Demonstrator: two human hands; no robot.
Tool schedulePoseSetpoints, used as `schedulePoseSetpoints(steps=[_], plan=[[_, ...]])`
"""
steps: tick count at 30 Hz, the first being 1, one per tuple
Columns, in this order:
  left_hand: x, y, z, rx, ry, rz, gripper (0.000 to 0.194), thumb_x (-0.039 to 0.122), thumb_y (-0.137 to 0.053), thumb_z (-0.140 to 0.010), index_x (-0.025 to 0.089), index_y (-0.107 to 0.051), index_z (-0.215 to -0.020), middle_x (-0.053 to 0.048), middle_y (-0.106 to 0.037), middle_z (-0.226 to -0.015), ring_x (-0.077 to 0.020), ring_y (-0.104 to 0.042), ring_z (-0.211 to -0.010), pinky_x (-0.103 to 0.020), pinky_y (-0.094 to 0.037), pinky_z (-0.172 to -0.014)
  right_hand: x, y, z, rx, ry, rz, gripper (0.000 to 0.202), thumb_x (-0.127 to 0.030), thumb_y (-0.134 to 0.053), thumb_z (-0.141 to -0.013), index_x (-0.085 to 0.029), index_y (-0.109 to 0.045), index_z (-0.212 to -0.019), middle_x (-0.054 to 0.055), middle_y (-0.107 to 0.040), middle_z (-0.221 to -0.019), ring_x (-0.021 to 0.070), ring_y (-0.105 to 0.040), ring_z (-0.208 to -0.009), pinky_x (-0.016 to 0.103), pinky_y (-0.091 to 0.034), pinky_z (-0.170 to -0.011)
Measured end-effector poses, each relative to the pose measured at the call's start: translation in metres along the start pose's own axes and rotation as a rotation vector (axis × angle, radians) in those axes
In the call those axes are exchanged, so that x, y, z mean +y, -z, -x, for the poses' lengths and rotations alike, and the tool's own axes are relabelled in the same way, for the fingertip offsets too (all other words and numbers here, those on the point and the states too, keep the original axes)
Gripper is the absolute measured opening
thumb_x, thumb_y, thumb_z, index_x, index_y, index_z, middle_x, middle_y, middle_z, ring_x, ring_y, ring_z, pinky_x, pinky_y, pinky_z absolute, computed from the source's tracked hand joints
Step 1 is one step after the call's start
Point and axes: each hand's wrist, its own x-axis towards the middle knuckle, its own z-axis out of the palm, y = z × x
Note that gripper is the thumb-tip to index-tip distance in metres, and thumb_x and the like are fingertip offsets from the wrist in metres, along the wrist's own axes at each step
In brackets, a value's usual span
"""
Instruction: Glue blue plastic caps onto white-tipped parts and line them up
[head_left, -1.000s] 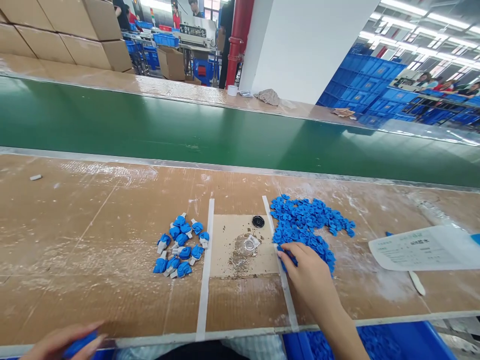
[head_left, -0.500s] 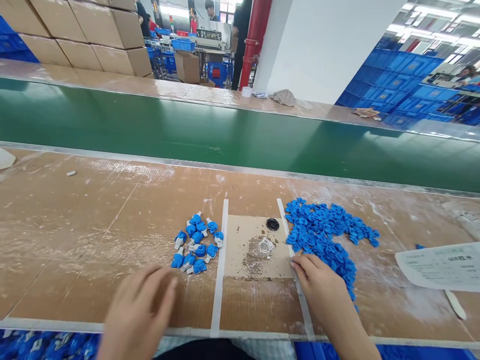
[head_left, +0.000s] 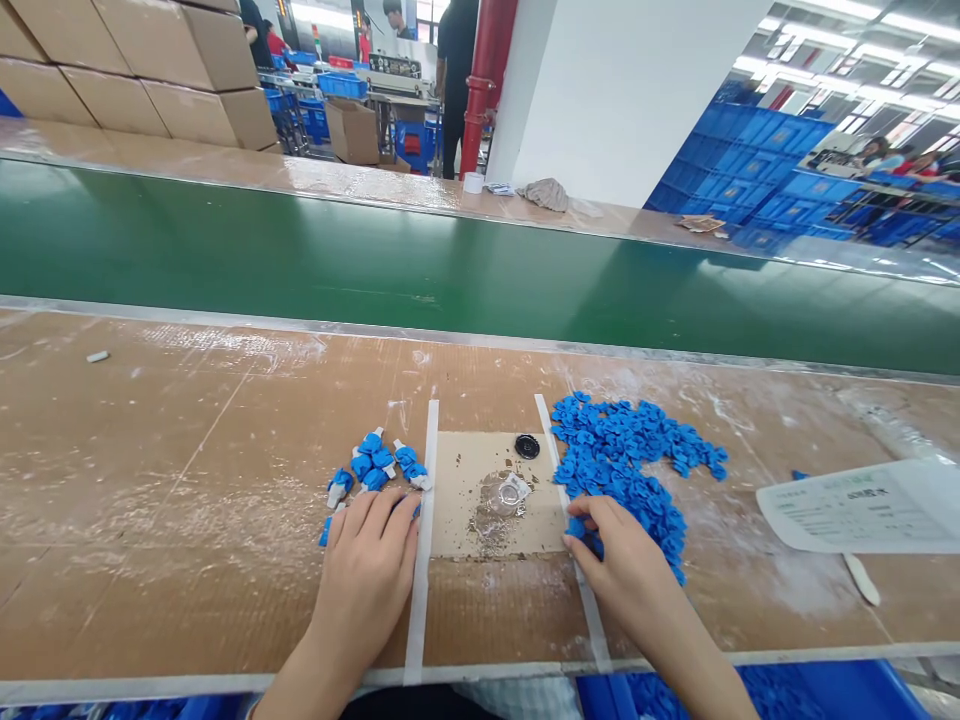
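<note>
My left hand (head_left: 371, 550) lies over the near side of a loose group of small blue pieces with whitish ends (head_left: 371, 460). Its fingers are bent and close together, with a bit of blue showing at the index fingertip. At the left edge of a heap of small flat blue pieces (head_left: 622, 450), my right hand (head_left: 619, 550) has thumb and forefinger curled round a small blue piece (head_left: 577, 526). Between the hands is a tan cardboard sheet (head_left: 457, 500) with a clear glue-like smear, a small clear ring-shaped item (head_left: 511, 492) and a round black cap (head_left: 527, 446).
White tape strips (head_left: 422, 580) flank the cardboard. A green conveyor belt (head_left: 360, 265) runs behind the worktop. At right lie a labelled translucent bag or sheet (head_left: 862, 505) and a pale stick (head_left: 861, 580). Blue bins (head_left: 862, 685) with pieces sit below the front edge. People work far behind.
My left hand has moved right and forward from the bare worktop onto the blue-and-white pieces. My right hand stays by the heap, its fingers now round a blue piece. The view has shifted slightly right.
</note>
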Motion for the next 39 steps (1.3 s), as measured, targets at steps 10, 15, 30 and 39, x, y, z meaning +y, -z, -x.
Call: schedulePoseSetpoints(steps=[10, 15, 30, 39], plan=[[0.031, 0.001, 0.006, -0.158, 0.748, 1.114, 0.027, 0.034, -0.068, -0.080, 0.021, -0.067, -0.104, -0.007, -0.072, -0.097, -0.0213, -0.067, -0.087, -0.030, -0.054, -0.077, -0.050, -0.010, -0.026, 0.036, 0.130, -0.390, 0.023, -0.017, -0.053, -0.088, -0.021, -0.056, -0.110, 0.007, -0.061, -0.099, 0.0197, -0.056, -0.085, 0.034, -0.049, -0.078], [0.038, -0.003, 0.002, -0.168, 0.928, 1.464, 0.037, 0.032, -0.079, -0.068, 0.017, -0.065, -0.099, -0.011, -0.072, -0.101, -0.0219, -0.068, -0.089, -0.031, -0.056, -0.076, -0.047, -0.019, -0.032, -0.035, 0.124, -0.389, 0.025, -0.014, -0.052, -0.087, -0.021, -0.057, -0.110, 0.008, -0.062, -0.105, 0.0230, -0.055, -0.096, 0.039, -0.047, -0.084], [0.052, 0.005, -0.005, -0.237, 0.906, 1.697, 0.032, 0.028, -0.079, -0.074, 0.019, -0.064, -0.101, -0.007, -0.073, -0.103, -0.0165, -0.070, -0.092, -0.021, -0.053, -0.081, -0.084, -0.017, 0.001, -0.107, -0.050, -1.131, 0.024, -0.021, -0.068, -0.086, -0.028, -0.056, -0.106, 0.002, -0.062, -0.108, 0.0161, -0.059, -0.108, 0.028, -0.049, -0.094], [0.055, 0.006, -0.005, -0.222, 0.946, 1.665, 0.035, 0.028, -0.081, -0.072, 0.019, -0.065, -0.101, -0.005, -0.072, -0.099, -0.0148, -0.068, -0.091, -0.019, -0.054, -0.078, -0.088, -0.025, 0.005, -0.054, 0.044, -0.927, 0.028, -0.013, -0.062, -0.088, -0.030, -0.053, -0.109, 0.000, -0.059, -0.111, 0.0146, -0.056, -0.108, 0.028, -0.046, -0.095]])
